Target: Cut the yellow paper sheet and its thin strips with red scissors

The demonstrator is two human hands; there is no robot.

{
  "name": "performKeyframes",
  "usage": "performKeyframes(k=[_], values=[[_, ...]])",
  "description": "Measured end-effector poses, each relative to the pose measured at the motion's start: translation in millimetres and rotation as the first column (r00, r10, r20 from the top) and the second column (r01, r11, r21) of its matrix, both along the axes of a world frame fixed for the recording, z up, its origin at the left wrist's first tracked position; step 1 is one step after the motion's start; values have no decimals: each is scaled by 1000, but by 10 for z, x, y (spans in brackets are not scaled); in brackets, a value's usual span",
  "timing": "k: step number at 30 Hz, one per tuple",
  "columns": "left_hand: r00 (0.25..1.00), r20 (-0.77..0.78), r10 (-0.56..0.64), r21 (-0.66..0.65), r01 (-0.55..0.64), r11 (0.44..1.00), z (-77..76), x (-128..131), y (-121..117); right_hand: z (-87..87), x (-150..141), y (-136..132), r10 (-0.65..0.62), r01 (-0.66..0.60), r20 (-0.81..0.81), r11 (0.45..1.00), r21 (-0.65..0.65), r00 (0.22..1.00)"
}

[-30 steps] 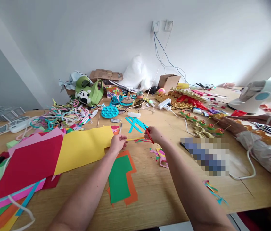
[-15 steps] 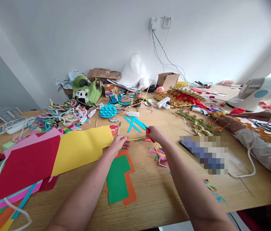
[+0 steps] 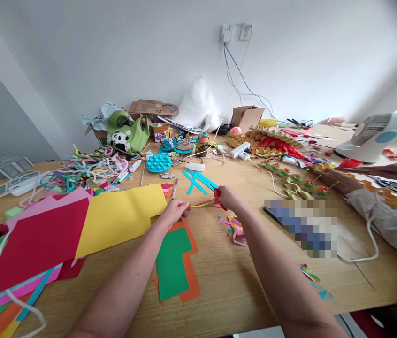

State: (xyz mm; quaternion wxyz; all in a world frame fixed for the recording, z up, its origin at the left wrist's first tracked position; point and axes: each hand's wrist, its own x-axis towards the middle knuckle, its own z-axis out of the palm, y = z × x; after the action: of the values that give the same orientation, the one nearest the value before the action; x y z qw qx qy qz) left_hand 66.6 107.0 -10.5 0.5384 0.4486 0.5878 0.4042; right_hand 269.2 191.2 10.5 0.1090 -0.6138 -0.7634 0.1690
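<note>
**Mid-snip on some paper strips, by the look of it**

So the left hand (image 3: 177,211) has thumb and fingertips pinched on one end of some thin coloured strips (image 3: 203,205), which run across toward the right hand (image 3: 228,198), and that one's wrapped round red-handled scissors (image 3: 217,196). Can't make out the blades well enough to say if they're biting anything. I'd call this the trimming step. Next cut probably wants the strips lined up and taut, left fingertips clear. Blue strips (image 3: 192,180) lie just beyond on the table (image 3: 219,277), green paper (image 3: 172,267) sits nearer on an orange sheet (image 3: 194,281)
</note>
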Motion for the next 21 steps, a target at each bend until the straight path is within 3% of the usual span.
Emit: performKeyframes(k=[7, 14, 21], values=[[998, -55, 30, 47, -28, 998, 35, -39, 16, 36, 13, -45, -20, 21, -196, 1000, 7, 980], [992, -12, 122, 72, -120, 990, 25, -90, 49, 177, 9, -151, 22, -30, -453, 1000, -10, 891], [992, -17, 123, 75, -121, 990, 8, -85, 48, 114, 37, -130, -27, 6, -458, 999, -46, 889]])
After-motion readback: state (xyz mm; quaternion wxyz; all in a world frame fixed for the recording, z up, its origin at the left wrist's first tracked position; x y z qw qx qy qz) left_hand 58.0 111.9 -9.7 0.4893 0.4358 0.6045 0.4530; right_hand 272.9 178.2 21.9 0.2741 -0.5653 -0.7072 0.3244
